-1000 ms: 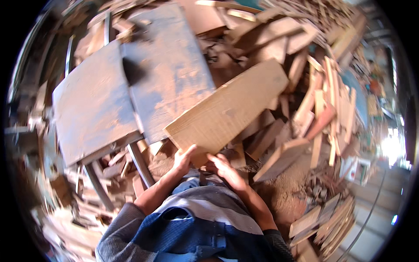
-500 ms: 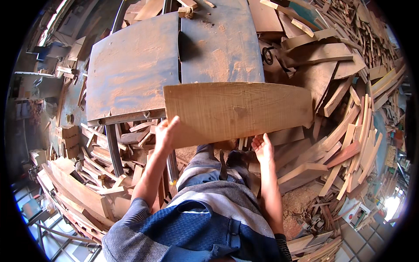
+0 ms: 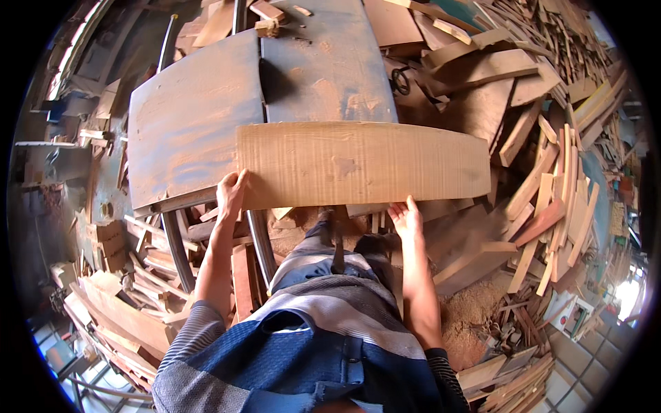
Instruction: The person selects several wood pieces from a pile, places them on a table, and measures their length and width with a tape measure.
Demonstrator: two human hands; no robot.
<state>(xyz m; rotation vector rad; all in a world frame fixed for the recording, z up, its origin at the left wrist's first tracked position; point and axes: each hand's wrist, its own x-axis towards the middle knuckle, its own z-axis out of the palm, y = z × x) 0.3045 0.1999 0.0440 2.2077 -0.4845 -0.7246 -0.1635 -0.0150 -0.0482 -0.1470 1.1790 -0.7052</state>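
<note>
A wide light-brown wooden board (image 3: pixel 385 165) with a dark patch near its middle lies crosswise in front of me. Its far part covers the near end of a dusty blue metal machine table (image 3: pixel 200 117). My left hand (image 3: pixel 231 193) is closed round the board's left end, near the lower corner. At the near edge, right of the middle, my right hand (image 3: pixel 406 219) holds the board with its palm turned up. Part of its grip is hidden by the board.
Loose offcuts (image 3: pixel 141 296) lie piled at the left under the table. Long curved strips (image 3: pixel 554 206) and larger boards (image 3: pixel 482 76) crowd the right side. Sawdust (image 3: pixel 475 310) heaps on the floor by my right arm. A small wood block (image 3: pixel 267 27) rests on the table's far part.
The board has turned flatter and more level, with its near edge farther from me. My left hand has slid outward to the board's left end; the right hand now meets the near edge.
</note>
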